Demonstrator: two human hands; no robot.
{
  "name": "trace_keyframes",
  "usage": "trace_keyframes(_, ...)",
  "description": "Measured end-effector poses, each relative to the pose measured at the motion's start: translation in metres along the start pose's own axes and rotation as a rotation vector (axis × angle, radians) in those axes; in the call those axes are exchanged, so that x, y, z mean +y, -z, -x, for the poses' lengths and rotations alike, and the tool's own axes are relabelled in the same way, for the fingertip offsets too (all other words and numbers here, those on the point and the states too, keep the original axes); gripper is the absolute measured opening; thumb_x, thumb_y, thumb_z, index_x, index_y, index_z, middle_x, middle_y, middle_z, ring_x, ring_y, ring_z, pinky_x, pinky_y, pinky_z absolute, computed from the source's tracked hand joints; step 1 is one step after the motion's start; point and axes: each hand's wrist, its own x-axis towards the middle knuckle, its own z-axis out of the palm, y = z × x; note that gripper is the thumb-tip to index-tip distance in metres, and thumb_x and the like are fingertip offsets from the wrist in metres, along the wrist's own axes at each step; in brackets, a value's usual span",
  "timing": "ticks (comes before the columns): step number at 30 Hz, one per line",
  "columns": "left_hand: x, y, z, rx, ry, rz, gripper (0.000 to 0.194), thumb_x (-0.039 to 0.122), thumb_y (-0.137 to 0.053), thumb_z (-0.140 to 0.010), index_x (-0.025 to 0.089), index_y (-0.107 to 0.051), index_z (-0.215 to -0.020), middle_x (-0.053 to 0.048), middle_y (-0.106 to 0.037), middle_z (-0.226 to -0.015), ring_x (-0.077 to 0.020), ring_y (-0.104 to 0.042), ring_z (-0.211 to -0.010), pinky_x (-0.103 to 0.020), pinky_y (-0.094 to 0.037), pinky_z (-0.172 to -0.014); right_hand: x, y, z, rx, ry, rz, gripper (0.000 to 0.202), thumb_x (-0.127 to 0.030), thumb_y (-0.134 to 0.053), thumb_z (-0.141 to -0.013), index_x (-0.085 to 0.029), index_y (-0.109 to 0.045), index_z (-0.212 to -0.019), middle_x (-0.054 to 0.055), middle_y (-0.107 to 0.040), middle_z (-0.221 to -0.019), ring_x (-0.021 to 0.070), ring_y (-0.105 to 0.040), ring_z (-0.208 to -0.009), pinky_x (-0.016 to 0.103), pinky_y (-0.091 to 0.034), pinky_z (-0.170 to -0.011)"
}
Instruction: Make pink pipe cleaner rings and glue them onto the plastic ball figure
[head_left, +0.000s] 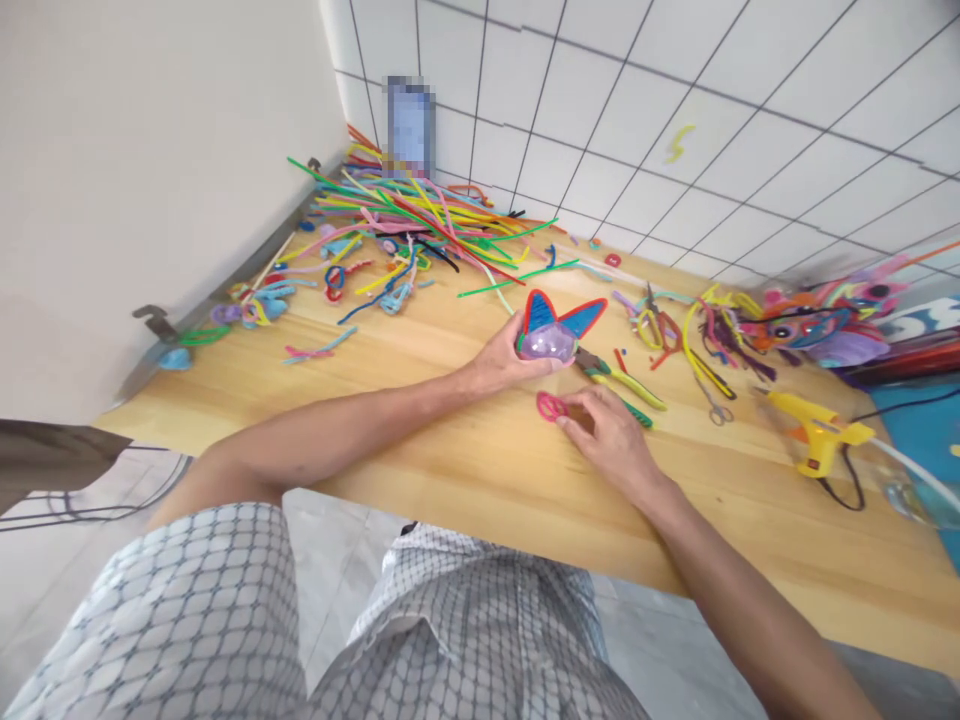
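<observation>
Head view: left hand [504, 358] grips a purple ball [548, 344]; right hand [609, 432] pinches a pink loop [551, 406].

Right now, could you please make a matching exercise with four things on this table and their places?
Things:
1. purple ball with blue-red wings
2. pink coil
3. yellow glue gun
4. heap of pipe cleaners

Places:
A. far corner, by the walls
B. under the left hand
C. at the right hand fingertips
D. right side of the table

Pairs: 1-B, 2-C, 3-D, 4-A
</observation>
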Motion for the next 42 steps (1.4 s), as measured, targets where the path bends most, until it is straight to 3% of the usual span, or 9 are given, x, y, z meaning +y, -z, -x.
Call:
trace_keyframes(5, -0.002, 0.003, 0.0, 0.001, 0.004, 0.027, 0.089, 0.053, -0.101, -0.065, 0.015, -0.058, -0.133, -0.016, -0.075, -0.133, -0.0324, -0.075, -0.124, -0.045, -0.062, -0.109, -0.001, -0.002, 0.002, 0.11, 0.01, 0.039, 0.024, -0.042, -0.061, -0.108, -0.026, -0.074, -0.097, 0.009, -0.078, -0.097, 0.028, -0.072, -0.092, 0.045, -0.058, -0.086)
trace_keyframes(8, -0.005, 0.002, -0.001, -0.005, 0.011, 0.053, 0.085, 0.05, -0.101, -0.064, 0.015, -0.059, -0.129, -0.015, -0.075, -0.129, -0.0315, -0.076, -0.119, -0.044, -0.062, -0.106, -0.002, 0.003, 0.003, 0.189, -0.067, -0.015, 0.022, -0.043, -0.061, -0.107, -0.026, -0.073, -0.099, 0.007, -0.079, -0.09, 0.0251, -0.072, -0.08, 0.041, -0.058, -0.076)
trace_keyframes(13, -0.005, 0.001, 0.0, 0.002, -0.004, 0.069, 0.078, 0.05, -0.098, -0.066, 0.018, -0.059, -0.125, -0.013, -0.075, -0.127, -0.0297, -0.076, -0.116, -0.042, -0.061, -0.102, -0.012, 0.029, -0.005, 0.31, -0.268, -0.311, 0.018, -0.042, -0.071, -0.102, -0.025, -0.075, -0.102, 0.003, -0.082, -0.088, 0.0216, -0.075, -0.077, 0.036, -0.06, -0.072)
trace_keyframes(19, -0.005, 0.001, 0.002, -0.041, 0.007, 0.071, 0.075, 0.049, -0.1, -0.067, 0.018, -0.06, -0.123, -0.01, -0.076, -0.124, -0.0272, -0.077, -0.112, -0.039, -0.063, -0.098, -0.037, 0.052, -0.039, 0.342, -0.242, -0.396, 0.014, -0.038, -0.074, -0.1, -0.025, -0.079, -0.098, 0.001, -0.078, -0.079, 0.0174, -0.071, -0.068, 0.032, -0.06, -0.065)
trace_keyframes(26, -0.012, 0.001, -0.003, -0.093, 0.016, 0.17, 0.086, 0.045, -0.103, -0.063, 0.019, -0.055, -0.13, -0.013, -0.075, -0.13, -0.0293, -0.076, -0.116, -0.041, -0.064, -0.099, -0.053, 0.035, -0.071, 0.312, -0.125, -0.403, 0.015, -0.035, -0.075, -0.098, -0.024, -0.076, -0.109, 0.002, -0.082, -0.089, 0.0164, -0.072, -0.068, 0.033, -0.062, -0.067)
trace_keyframes(33, -0.011, 0.002, -0.004, -0.168, 0.002, 0.153, 0.09, 0.035, -0.094, -0.065, 0.021, -0.052, -0.143, -0.013, -0.072, -0.137, -0.0314, -0.074, -0.124, -0.04, -0.065, -0.098, -0.048, 0.025, -0.073, 0.293, -0.138, -0.332, 0.014, -0.034, -0.072, -0.1, -0.023, -0.078, -0.105, 0.004, -0.085, -0.094, 0.0195, -0.076, -0.076, 0.038, -0.065, -0.075)
trace_keyframes(38, -0.01, 0.004, -0.005, -0.148, -0.019, 0.178, 0.073, 0.038, -0.08, -0.077, 0.022, -0.056, -0.144, -0.012, -0.07, -0.151, -0.0344, -0.064, -0.147, -0.045, -0.059, -0.117, -0.045, 0.019, -0.071, 0.344, -0.159, -0.34, 0.016, -0.036, -0.071, -0.101, -0.023, -0.077, -0.107, 0.004, -0.085, -0.096, 0.0201, -0.076, -0.077, 0.038, -0.065, -0.075)
trace_keyframes(42, -0.014, 0.003, -0.006, -0.153, 0.034, 0.204, 0.068, 0.033, -0.061, -0.086, 0.023, -0.053, -0.153, -0.012, -0.068, -0.157, -0.0333, -0.069, -0.142, -0.048, -0.064, -0.11, -0.047, 0.018, -0.07, 0.369, -0.128, -0.295, 0.014, -0.034, -0.07, -0.101, -0.024, -0.078, -0.104, 0.004, -0.084, -0.093, 0.0195, -0.075, -0.074, 0.038, -0.063, -0.074)
